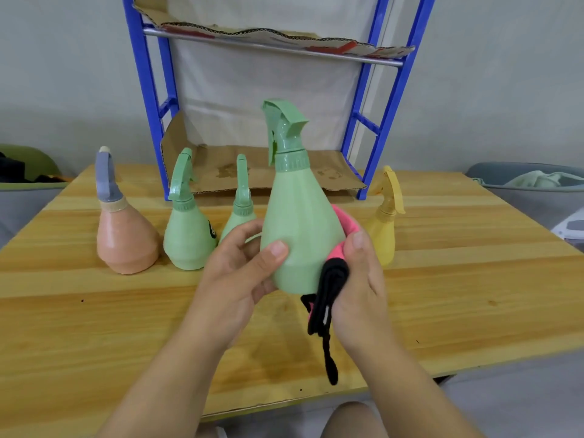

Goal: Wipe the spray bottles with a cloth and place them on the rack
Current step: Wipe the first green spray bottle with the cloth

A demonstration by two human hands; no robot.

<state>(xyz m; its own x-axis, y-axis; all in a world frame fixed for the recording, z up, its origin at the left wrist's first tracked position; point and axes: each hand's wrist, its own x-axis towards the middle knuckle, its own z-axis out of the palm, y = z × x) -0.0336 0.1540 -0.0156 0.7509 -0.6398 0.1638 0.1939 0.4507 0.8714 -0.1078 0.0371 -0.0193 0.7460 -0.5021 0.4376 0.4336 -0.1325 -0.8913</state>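
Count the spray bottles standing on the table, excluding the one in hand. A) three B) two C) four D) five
C: a peach bottle with a grey trigger, a small green bottle, a second green bottle partly behind the left hand, and a yellow bottle stand on the table; the left hand grips the large green bottle, the right hand holds a pink and black cloth to it.

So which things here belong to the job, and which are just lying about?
Job: green bottle in left hand, cloth in right hand, peach bottle, two smaller green bottles, yellow bottle, blue rack.
Lying about: cardboard on rack shelves, grey container.
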